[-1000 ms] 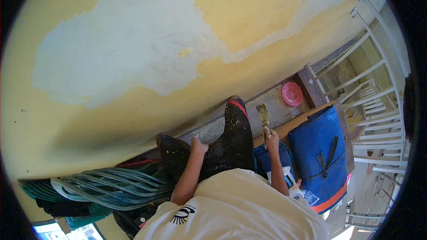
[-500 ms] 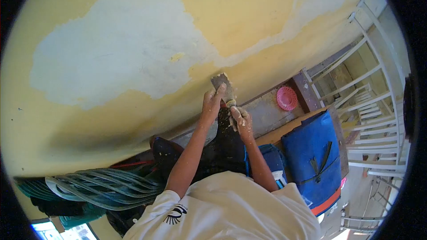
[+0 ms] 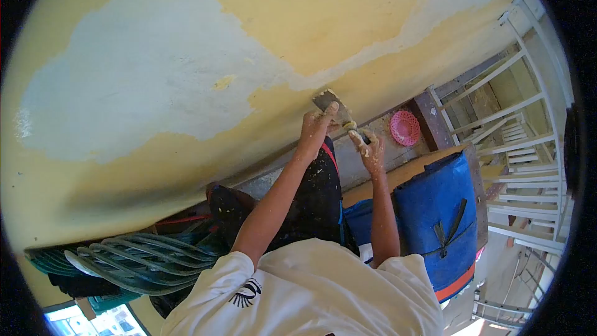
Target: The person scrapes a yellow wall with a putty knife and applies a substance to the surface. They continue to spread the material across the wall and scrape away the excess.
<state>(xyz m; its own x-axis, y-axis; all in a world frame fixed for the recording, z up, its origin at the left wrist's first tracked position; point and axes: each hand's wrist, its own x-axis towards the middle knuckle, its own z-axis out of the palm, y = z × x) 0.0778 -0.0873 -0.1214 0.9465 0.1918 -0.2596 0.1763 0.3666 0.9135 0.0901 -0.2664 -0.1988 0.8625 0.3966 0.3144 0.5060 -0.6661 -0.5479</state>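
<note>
In the head view, a wide-bladed putty knife (image 3: 339,109) with pale filler stuck on its blade is held between my two hands, in front of the wall. My left hand (image 3: 316,129) grips the blade, its thumb lying on the flat face. Closed round the handle is my right hand (image 3: 371,152), its fingers smeared with filler. Behind the blade, the yellow wall (image 3: 323,18) carries a large pale grey patch (image 3: 143,68), with a narrow strip of the same grey running up to the right.
A pink woven basket (image 3: 405,128) sits beyond my right hand. To the right are a blue folded bundle (image 3: 432,218) tied with a dark strap and a white railing (image 3: 525,149). Coiled dark green hose (image 3: 149,258) lies at lower left, near my dark-trousered legs (image 3: 311,193).
Both hands have moved to the right with the putty knife. The knife's handle now points more to the right. My right forearm has swung outward, and the view has shifted slightly.
</note>
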